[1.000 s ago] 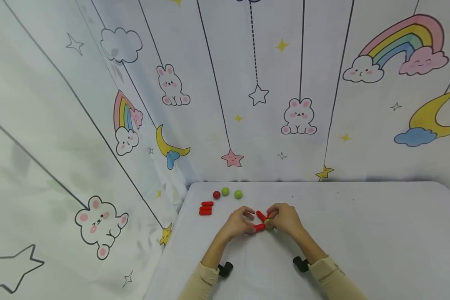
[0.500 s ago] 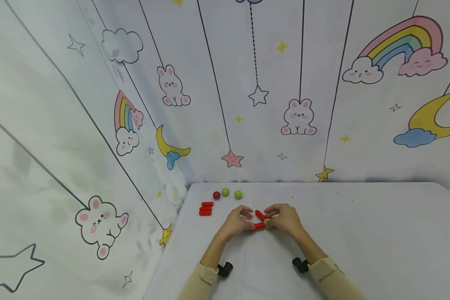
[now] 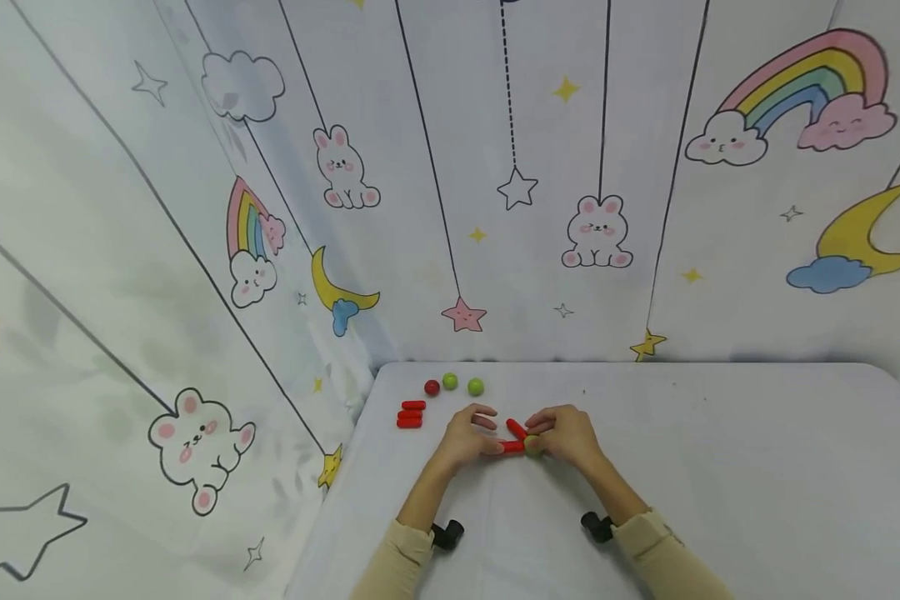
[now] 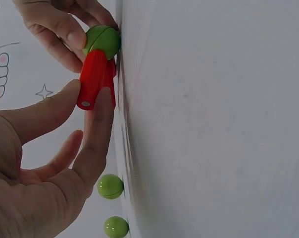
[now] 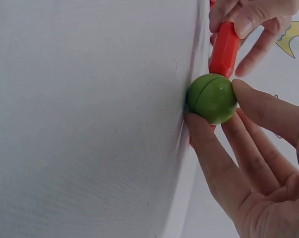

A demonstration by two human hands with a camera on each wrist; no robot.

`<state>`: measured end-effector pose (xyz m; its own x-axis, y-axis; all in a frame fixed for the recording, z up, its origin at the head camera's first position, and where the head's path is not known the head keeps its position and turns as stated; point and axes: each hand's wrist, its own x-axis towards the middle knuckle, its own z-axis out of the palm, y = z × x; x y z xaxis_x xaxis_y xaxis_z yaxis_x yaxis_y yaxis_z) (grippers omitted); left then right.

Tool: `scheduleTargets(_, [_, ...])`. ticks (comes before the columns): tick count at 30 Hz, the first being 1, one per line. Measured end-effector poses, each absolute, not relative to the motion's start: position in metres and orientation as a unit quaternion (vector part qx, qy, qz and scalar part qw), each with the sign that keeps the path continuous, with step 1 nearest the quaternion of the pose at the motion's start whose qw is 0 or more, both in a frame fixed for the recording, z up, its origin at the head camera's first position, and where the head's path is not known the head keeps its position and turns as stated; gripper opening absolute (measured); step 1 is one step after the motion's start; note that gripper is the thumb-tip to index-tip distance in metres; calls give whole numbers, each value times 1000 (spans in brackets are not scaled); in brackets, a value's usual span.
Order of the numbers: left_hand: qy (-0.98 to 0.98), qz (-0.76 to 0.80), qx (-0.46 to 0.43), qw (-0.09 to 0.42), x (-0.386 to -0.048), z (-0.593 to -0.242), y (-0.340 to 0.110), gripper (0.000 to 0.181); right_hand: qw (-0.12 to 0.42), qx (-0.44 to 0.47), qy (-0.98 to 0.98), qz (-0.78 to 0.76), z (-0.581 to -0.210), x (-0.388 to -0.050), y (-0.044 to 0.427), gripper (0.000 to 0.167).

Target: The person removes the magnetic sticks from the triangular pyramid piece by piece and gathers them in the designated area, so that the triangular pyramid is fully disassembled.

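The right hand pinches a green ball between thumb and a finger. Against the ball sits the end of a red stick, whose other end the left hand pinches between thumb and finger. In the left wrist view the same red stick points from the ball toward the left hand. A second red stick runs up and left from the ball, its lower end close to the right fingers; whether it is joined to the ball cannot be told.
On the white table, several red sticks lie at the left. Behind them are a red ball and two green balls. A patterned curtain stands along the back edge.
Both hands have shifted slightly left with the ball and the held stick. That stick has swung from a slant to nearly level in the head view.
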<state>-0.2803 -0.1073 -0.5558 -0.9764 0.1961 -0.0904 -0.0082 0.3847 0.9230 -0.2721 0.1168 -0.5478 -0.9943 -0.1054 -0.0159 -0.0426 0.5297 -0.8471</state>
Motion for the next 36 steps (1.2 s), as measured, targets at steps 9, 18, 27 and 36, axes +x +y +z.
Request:
scheduleTargets(9, [809, 580, 19, 97, -281, -560, -113, 57, 35, -40, 879, -473, -546, -271, 109, 23])
scheduleTargets(18, [801, 588, 6, 108, -282, -557, -113, 64, 43, -36, 884, -464, -545, -272, 107, 22])
scheduleTargets(27, [802, 587, 6, 109, -283, -554, -110, 65, 46, -28, 884, -464, -543, -271, 109, 23])
scheduleTargets(36, [808, 582, 13, 91, -281, -552, -112, 65, 41, -36, 881, -470, -546, -272, 110, 23])
